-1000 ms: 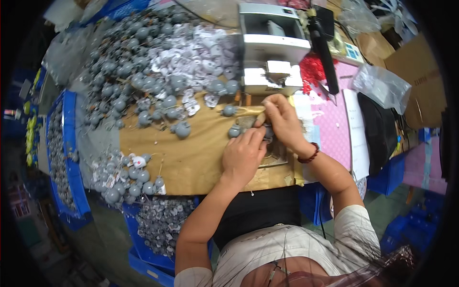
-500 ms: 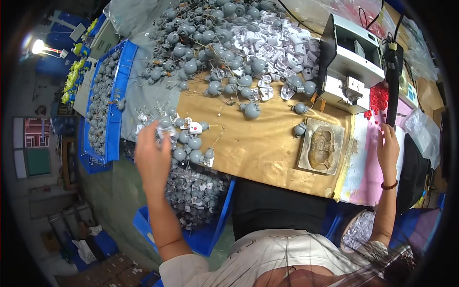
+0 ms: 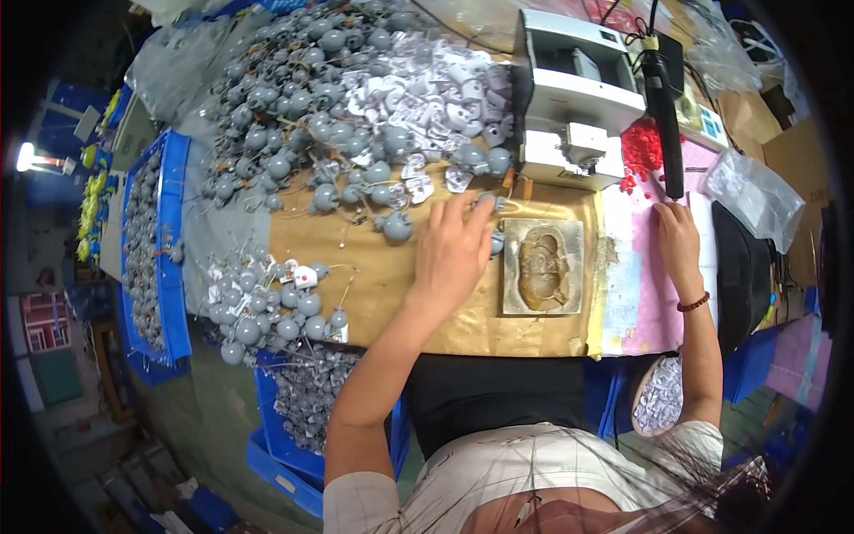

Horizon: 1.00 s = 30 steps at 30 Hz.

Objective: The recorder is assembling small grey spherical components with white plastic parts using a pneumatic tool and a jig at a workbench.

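My left hand lies palm down on the brown paper-covered bench, fingers spread. Its fingertips touch grey ball-shaped parts just left of a tan metal mould plate, whose cavity is empty. Another grey ball peeks out from under the hand's right side. My right hand rests flat on a pink mat, below a heap of small red pieces and the tip of a black rod-shaped tool. Neither hand visibly grips anything.
A white-and-grey bench machine stands behind the mould. A big heap of wired grey balls and white flat pieces fills the back. A smaller heap, blue bins, a clear bag and a bowl of white pieces surround me.
My left hand has swung from the small grey heap at the left across to the balls beside the mould. My right hand has stayed on the pink mat.
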Available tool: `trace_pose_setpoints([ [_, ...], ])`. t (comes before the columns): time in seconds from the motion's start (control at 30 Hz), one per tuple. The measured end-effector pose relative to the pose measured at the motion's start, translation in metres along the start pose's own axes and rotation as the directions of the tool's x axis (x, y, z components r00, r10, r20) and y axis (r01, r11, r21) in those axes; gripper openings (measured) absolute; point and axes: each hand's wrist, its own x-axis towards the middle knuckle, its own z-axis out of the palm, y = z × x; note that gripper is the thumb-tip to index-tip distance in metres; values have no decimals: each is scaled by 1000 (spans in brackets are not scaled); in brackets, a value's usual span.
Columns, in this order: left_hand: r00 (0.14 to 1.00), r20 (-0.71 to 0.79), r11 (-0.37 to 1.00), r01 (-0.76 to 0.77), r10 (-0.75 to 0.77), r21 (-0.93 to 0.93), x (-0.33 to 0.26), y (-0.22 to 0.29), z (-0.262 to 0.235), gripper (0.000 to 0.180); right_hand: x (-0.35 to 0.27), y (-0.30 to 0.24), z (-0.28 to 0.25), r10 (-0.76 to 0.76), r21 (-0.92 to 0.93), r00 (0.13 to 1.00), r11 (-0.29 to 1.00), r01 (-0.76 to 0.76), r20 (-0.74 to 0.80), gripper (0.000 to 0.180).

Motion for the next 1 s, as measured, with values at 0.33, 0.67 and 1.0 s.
trace_pose_setpoints([
  [0.33,999,-5,994,45,-44,99,37,-45,23,33,-1,-28,-15,316,721,939,619,-312,135,10],
  [0.67,989,-103,965,-123,101,-231,-5,15,-13,21,15,-80,-42,89,905,936,239,-353,341,14],
  [1.0,939,40,924,-326,340,-202,-21,39,34,18,28,-131,-47,-127,930,984,360,-71,124,10],
])
